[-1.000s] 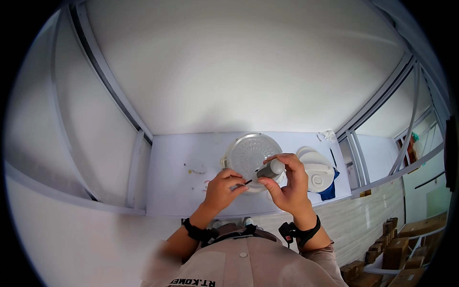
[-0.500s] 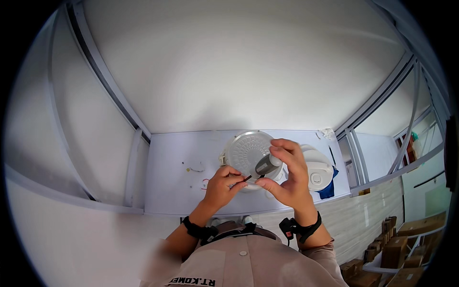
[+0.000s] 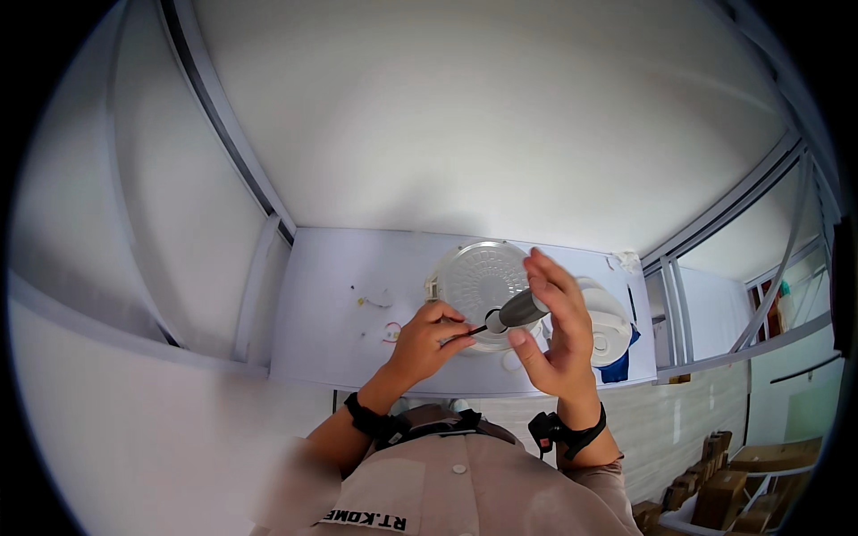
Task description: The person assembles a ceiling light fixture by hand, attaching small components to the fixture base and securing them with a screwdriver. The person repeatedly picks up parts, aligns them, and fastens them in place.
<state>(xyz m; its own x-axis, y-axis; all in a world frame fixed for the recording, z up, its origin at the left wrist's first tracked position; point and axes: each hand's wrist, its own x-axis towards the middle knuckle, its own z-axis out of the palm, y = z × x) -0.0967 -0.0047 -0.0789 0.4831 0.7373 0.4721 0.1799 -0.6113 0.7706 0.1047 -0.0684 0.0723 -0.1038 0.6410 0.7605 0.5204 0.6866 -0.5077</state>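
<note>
A screwdriver [image 3: 524,308] with a thick grey handle and a thin dark shaft lies tilted across the front of a round, pale appliance part [image 3: 483,272]. My left hand [image 3: 429,341] pinches the shaft between thumb and fingertips. My right hand [image 3: 561,335] is at the handle's end, fingers stretched upward and thumb apart. The handle's end is against or very close to its palm side; which of the two cannot be told. The round part has a ribbed, patterned face and a latch-like piece on its left rim.
On the table [image 3: 322,313] to the left lie small wired parts [image 3: 374,302] and a red wire loop [image 3: 391,332]. A white rounded lid [image 3: 612,335] stands at the right over a blue cloth [image 3: 615,371]. Frame posts border both sides. Cardboard boxes [image 3: 719,500] are at lower right.
My right hand's fingers have straightened and spread away from the handle. The screwdriver has turned to point more leftward, with my left hand still pinching its shaft. The view has shifted slightly.
</note>
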